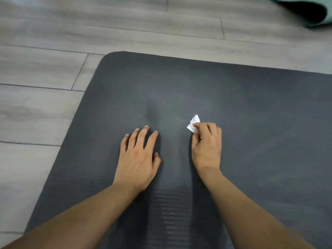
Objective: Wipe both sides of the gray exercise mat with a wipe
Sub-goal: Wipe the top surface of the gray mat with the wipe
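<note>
Two hands on a gray exercise mat: left grip spread flat, right grip pinching a wipe.

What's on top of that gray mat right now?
On the gray mat the left hand rests flat, fingers spread; the right hand pinches a small white wipe. Part of the wipe is hidden by the fingers.

readable text: none in view.
gray exercise mat: ribbed surface, no lettering, logo or number legible.
wipe: white, no print legible.
plank floor: no sign or marking legible.
</note>
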Motion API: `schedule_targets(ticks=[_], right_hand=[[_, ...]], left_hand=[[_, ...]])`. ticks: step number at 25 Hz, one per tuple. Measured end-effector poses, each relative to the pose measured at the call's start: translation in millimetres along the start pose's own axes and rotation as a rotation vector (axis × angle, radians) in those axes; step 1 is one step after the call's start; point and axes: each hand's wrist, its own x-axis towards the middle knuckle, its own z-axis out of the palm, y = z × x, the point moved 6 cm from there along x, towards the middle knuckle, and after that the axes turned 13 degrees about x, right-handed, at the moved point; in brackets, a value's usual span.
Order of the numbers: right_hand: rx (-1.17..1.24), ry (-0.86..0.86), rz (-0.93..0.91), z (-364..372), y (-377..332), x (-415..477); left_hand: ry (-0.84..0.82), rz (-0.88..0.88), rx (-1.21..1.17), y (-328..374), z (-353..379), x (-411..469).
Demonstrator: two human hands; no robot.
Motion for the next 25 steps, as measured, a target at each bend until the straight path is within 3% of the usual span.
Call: schedule_targets(ticks=[5, 11, 13, 17, 20, 25], right_hand=[[-0.064, 0.013, 0.007, 7, -1, 2], [-0.13, -0.04, 0.044, 15, 3, 12], [-0.131, -0.064, 0.052, 15, 2, 14], [-0.101, -0.108, 0.088, 12, 1, 13], [-0.076, -0.082, 0.121, 12, 4, 16], [0.114, 0.073, 0.112, 2, 6, 18]], left_hand=[[0.018, -0.063, -0.067, -34, 12, 82], [-0.053, -0.139, -0.088, -21, 19, 85], [-0.021, -0.068, -0.113, 2, 6, 95], [0.091, 0.238, -0.106, 81, -14, 163], [0.029, 0.233, -0.035, 101, -5, 223], [0.035, 0.196, 0.004, 101, 13, 234]])
